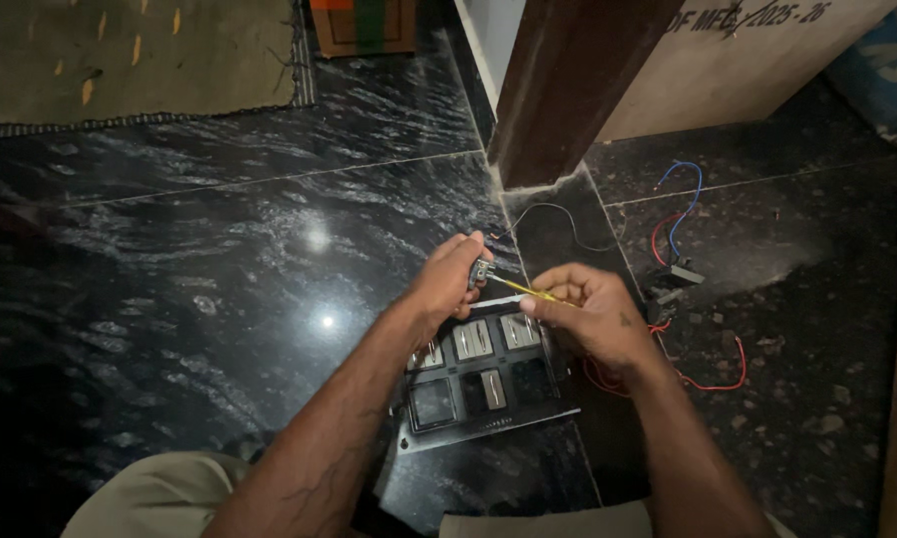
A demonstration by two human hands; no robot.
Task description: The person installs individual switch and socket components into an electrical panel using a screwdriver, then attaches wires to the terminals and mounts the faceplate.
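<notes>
A dark switch plate (488, 413) with several pale rocker switches lies on the black stone floor between my knees. My left hand (448, 279) pinches a small grey electrical part (481, 271) just above the plate's far edge. My right hand (593, 309) grips a thin screwdriver with a yellow shaft (516, 288), whose tip points left into that part. A thin black wire (558, 211) runs from the part toward the wooden post.
A dark wooden post (558, 90) stands just beyond my hands. Loose red and blue wires (676, 214) and a small component (684, 272) lie to the right, with a red wire (718, 384) near my right wrist. A woven mat (130, 55) lies at the far left.
</notes>
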